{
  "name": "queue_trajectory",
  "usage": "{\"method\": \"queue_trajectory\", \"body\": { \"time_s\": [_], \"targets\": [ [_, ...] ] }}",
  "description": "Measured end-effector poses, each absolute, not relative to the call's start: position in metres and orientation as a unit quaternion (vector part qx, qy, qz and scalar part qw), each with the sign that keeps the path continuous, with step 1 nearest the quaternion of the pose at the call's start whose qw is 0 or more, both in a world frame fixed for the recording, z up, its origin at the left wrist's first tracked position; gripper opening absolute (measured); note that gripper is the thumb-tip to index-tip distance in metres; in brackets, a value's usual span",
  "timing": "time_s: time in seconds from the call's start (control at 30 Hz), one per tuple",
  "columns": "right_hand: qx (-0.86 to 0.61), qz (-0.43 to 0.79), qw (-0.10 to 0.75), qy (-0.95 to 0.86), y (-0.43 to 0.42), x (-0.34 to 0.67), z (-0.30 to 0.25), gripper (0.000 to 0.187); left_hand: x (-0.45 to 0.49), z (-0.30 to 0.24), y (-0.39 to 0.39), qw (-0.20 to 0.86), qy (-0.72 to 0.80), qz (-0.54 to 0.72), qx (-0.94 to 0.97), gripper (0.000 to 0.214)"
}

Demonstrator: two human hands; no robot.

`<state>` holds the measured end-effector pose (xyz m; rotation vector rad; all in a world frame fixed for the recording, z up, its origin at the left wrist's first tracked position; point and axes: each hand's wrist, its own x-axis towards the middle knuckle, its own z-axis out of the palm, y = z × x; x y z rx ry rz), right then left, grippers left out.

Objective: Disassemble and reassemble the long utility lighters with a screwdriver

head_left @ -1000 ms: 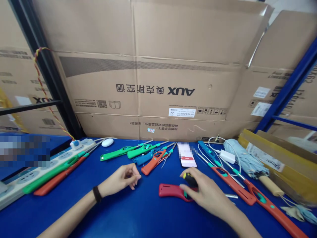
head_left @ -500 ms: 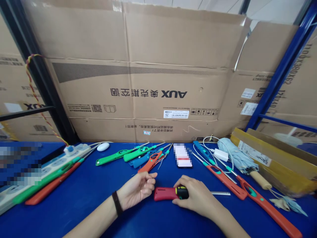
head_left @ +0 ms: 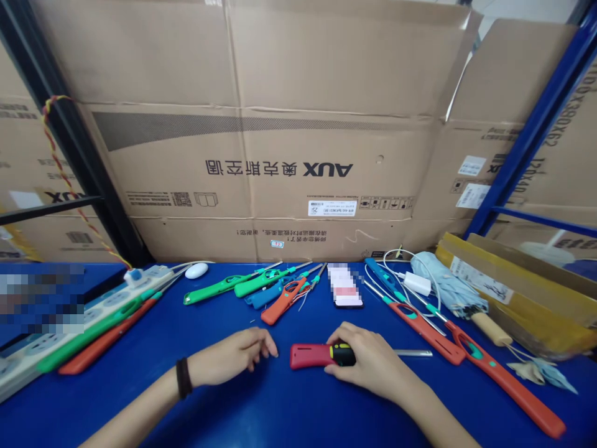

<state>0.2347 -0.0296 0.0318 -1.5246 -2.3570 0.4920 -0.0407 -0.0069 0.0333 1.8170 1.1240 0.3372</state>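
My right hand is closed around a long-nosed gas lighter lying crosswise near the middle of the blue table. Its red handle end points left, a black section with yellow parts shows beside my fingers, and a metal tube sticks out to the right; my palm hides the middle. To the left of that handle, my left hand holds nothing, its fingers loosely bent and apart, with a dark band on the wrist. Beyond the hands lie an orange lighter, a blue lighter and two green lighters.
A phone lies at the back centre. On the right are orange lighters, a white charger, a folded light-blue umbrella and an open cardboard box. A power strip runs along the left. Cardboard stands behind.
My left hand has moved left, away from the red handle end, and its fingers have loosened. My right hand stays on the lighter. The camera view has shifted slightly.
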Motion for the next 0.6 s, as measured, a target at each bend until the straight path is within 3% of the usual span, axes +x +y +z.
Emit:
{"method": "queue_trajectory", "body": {
  "time_s": [0.13,0.3,0.43,0.6],
  "targets": [
    [-0.522,0.178,0.146,-0.821,-0.030,0.229,0.032,0.026,-0.049,0.035,-0.013,0.372,0.423,0.160,0.811,0.042],
    [-0.516,0.189,0.155,-0.821,-0.030,0.228,0.030,0.024,-0.070,0.040,-0.012,0.270,0.459,0.183,0.826,0.031],
    [-0.516,0.198,0.158,-0.818,-0.030,0.230,0.028,0.021,-0.093,0.048,-0.011,0.237,0.507,0.148,0.815,0.023],
    [-0.512,0.201,0.160,-0.819,-0.027,0.230,0.024,0.021,-0.100,0.054,-0.029,0.243,0.538,0.081,0.803,0.033]
  ]
}}
